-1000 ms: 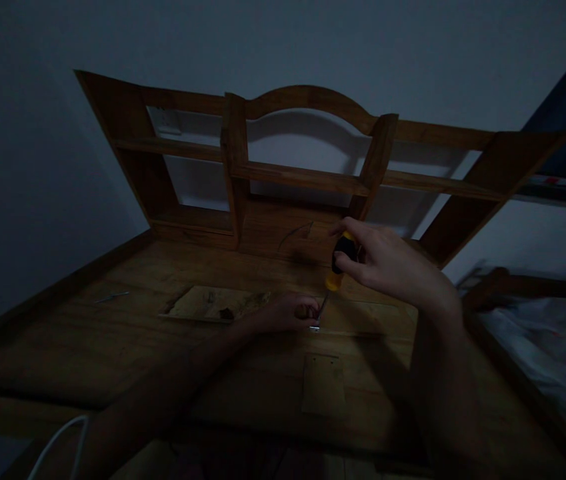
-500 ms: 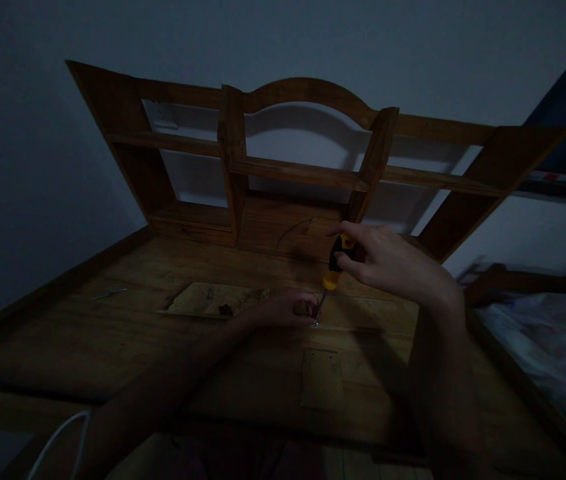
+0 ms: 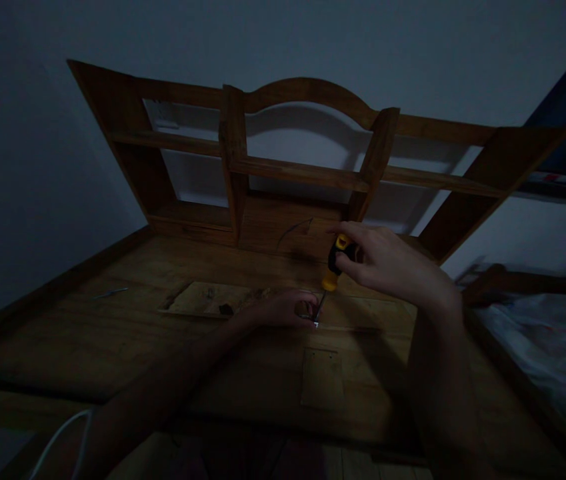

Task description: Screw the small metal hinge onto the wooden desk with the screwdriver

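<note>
My right hand (image 3: 380, 260) grips the yellow and black handle of a screwdriver (image 3: 333, 263), which leans slightly with its shaft pointing down. The screwdriver's tip meets a small shiny metal piece (image 3: 316, 324) at the edge of a flat wooden board (image 3: 377, 313). Beside the tip, my left hand (image 3: 290, 308) is curled with thumb and fingers pinched close to the metal piece; what lies between them is too dark to make out. A wooden piece with dark marks (image 3: 203, 297) lies under and left of my left wrist.
A small rectangular wooden plate with holes (image 3: 321, 383) lies nearer me on the desk (image 3: 127, 347). Thin metal items (image 3: 111, 293) rest at left. Behind stands a wooden shelf unit (image 3: 297, 172), with a thin curved strand (image 3: 293, 230) before it. Whitish plastic (image 3: 547, 333) is at right.
The screwdriver handle has turned slightly in my right hand, showing more yellow at its top. My left thumb and fingers have shifted a little; the tip stays on the metal piece.
</note>
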`<state>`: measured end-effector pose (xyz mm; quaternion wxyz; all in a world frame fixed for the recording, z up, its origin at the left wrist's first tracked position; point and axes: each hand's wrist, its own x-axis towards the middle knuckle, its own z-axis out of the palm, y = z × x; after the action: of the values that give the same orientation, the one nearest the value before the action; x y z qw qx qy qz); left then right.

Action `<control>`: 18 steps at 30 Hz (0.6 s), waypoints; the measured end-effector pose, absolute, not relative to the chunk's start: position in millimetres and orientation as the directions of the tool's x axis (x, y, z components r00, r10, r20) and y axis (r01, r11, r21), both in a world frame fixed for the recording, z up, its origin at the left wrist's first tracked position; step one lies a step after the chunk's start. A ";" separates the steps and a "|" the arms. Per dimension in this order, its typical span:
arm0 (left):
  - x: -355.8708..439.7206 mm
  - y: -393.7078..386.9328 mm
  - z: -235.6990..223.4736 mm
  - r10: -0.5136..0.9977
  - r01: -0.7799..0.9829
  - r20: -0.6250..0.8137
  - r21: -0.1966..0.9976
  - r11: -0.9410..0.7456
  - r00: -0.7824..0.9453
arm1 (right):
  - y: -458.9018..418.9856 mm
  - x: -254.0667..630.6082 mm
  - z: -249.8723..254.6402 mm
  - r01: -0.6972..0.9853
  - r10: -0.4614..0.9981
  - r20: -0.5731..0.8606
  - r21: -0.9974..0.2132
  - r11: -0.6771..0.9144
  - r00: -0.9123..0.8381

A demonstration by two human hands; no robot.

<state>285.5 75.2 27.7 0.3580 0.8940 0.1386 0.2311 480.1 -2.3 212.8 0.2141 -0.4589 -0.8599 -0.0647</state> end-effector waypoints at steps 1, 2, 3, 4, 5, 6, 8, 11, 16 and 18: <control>285.4 75.4 27.5 0.419 0.089 0.309 0.706 -0.702 0.854 | -2.7 480.0 212.7 0.817 0.763 0.428 -0.089 0.570 -0.485; 285.3 75.5 27.2 0.423 0.091 0.305 0.712 -0.697 0.853 | -3.0 479.5 212.8 0.818 0.765 0.426 -0.093 0.568 -0.483; 285.2 75.6 27.0 0.426 0.090 0.301 0.719 -0.689 0.853 | -3.2 478.6 212.9 0.821 0.770 0.422 -0.094 0.563 -0.479; 285.2 75.6 26.9 0.426 0.086 0.298 0.727 -0.681 0.854 | -3.2 477.5 213.0 0.828 0.779 0.413 -0.094 0.552 -0.472; 285.3 75.6 27.0 0.424 0.082 0.297 0.731 -0.677 0.855 | -3.1 476.3 212.9 0.838 0.790 0.402 -0.091 0.538 -0.463; 285.3 75.5 27.3 0.422 0.078 0.300 0.731 -0.678 0.856 | -2.9 475.3 212.8 0.848 0.803 0.386 -0.089 0.522 -0.454; 285.4 75.3 28.0 0.418 0.077 0.304 0.725 -0.684 0.856 | -2.6 474.3 212.2 0.858 0.818 0.366 -0.091 0.505 -0.443; 285.7 75.7 28.5 0.414 0.073 0.308 0.723 -0.687 0.857 | -3.1 475.8 212.0 0.844 0.811 0.366 -0.111 0.524 -0.456; 286.2 76.3 28.3 0.426 0.085 0.301 0.725 -0.684 0.853 | -4.9 476.2 212.9 0.847 0.821 0.348 -0.121 0.517 -0.452; 286.2 75.8 29.4 0.428 0.089 0.292 0.731 -0.677 0.855 | -4.4 474.9 212.3 0.872 0.842 0.341 -0.110 0.477 -0.418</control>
<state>286.2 75.8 29.4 0.3744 0.8873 0.1459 0.2263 474.9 -4.4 212.3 0.1771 -0.5097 -0.8409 -0.0418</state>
